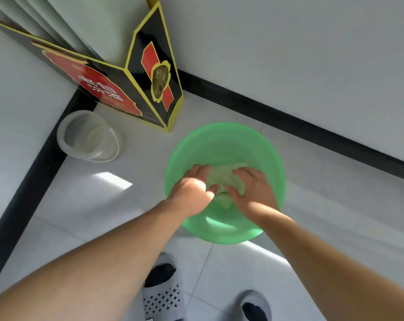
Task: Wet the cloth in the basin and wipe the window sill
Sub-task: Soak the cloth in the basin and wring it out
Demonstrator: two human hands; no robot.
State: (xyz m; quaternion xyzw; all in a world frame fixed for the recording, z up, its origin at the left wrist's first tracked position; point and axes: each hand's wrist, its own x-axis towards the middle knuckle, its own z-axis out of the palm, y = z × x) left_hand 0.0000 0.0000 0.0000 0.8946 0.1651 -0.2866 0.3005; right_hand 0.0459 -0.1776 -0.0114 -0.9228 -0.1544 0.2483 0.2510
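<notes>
Both hands were down in the round translucent green plastic basin [224, 140], which sat on the pale tiled floor [323, 193] near the corner where two white walls met along a black skirting strip [289, 122]. The crumpled pale green cloth [222, 179] lay bunched in the basin bottom between the hands. The left hand [191, 188] pressed on its left edge, fingers [197, 170] curled over the fabric and thumb tucked against it; the right hand [254, 188] lay flatter on the right side, fingers [241, 173] spread and bearing down. Neither looked like a full fist, more of a loose partly closed hold on the cloth. Water level couldn't be told from here, so how soaked the cloth was stayed unclear. Risks as I judged them: the basin was light and shallow, so pushing off-centre could tip or skid it on the smooth tile and slop water out. Lifting the cloth without wringing would drip on the floor, right by the person's grey knit slip-on shoes [164, 290], a slip hazard. The tall black-and-yellow cardboard gift box with red panels [157, 72] and the clear plastic lidded tub [87, 135] stood near, left of the basin; a splash could wet the cardboard. No window sill was in view.
</notes>
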